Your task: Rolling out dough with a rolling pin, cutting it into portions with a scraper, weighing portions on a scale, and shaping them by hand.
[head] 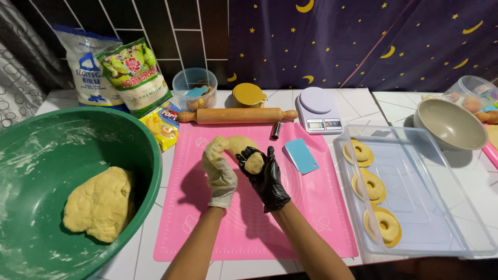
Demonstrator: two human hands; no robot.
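- Dough piece (244, 150) is being held above the pink silicone mat (311, 207), stretched between both hands near the mat's upper middle.
- Left hand (219, 171), in a pale translucent glove, is curling its fingers over the left end of the dough piece and gripping it.
- Right hand (265, 177), in a black glove, is cupping the right end of the dough piece, with a rounded lump (254, 163) sitting in its palm and the fingers closing around it.
- Green basin (31, 155) is standing on the counter (384, 101) to the left of the mat, holding a large mass of yellow dough (101, 205).
- Wooden rolling pin (237, 115) is lying across the mat's top edge, with a small metal cutter (276, 130) just below its right end.
- Blue plastic scraper (301, 155) is lying on the mat to the right of the hands.
- Digital kitchen scale (317, 109) is sitting beyond the scraper, near the wall.
- Clear plastic tray (441, 218) is sitting right of the mat, carrying three ring-shaped dough pieces (371, 185) on yellow discs along its left side.
- Grey bowl (450, 124) is standing behind the tray.
- Two flour bags (111, 70) are leaning against the tiled wall at the back left, beside a clear round container (195, 88).
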